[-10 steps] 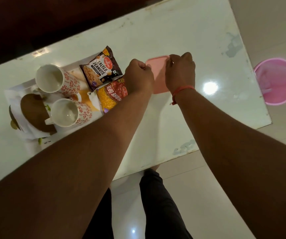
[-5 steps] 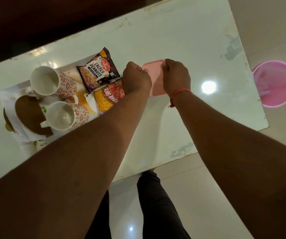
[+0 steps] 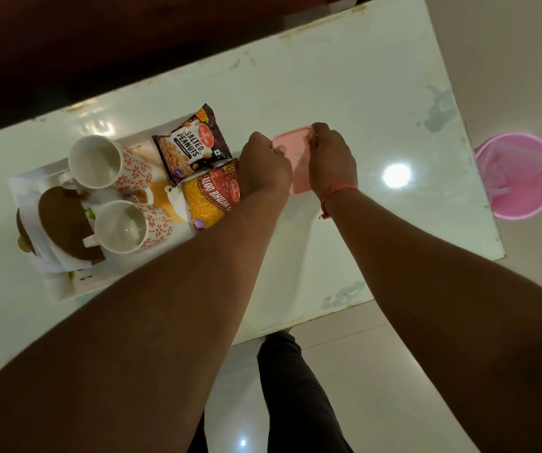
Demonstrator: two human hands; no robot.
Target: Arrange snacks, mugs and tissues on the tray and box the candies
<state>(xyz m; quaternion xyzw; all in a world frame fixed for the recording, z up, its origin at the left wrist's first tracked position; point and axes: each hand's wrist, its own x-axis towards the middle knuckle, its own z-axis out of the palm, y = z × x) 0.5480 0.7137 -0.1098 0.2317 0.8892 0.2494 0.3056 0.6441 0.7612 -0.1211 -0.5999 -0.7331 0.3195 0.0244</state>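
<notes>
A small pink box [image 3: 297, 158] with its pink lid on sits on the white table [image 3: 344, 93], right of the tray. My left hand [image 3: 263, 165] grips its left edge and my right hand [image 3: 331, 158] grips its right edge; both press on the lid. The white tray [image 3: 34, 173] at the left carries two white mugs with red flower print [image 3: 99, 163] [image 3: 125, 228], a salted peanuts packet [image 3: 191, 147], a yellow and red aloo bhujia packet [image 3: 212, 197] and folded tissues [image 3: 53, 256] with a brown print. No candies show.
A pink bucket [image 3: 518, 178] stands on the floor past the table's right end. My legs in dark trousers [image 3: 292, 387] are below the table's near edge. A dark area lies beyond the far edge.
Both hands have slid a little toward me along the pink box, from its far edge to its sides. The camera view has shifted slightly; the tray items have not moved.
</notes>
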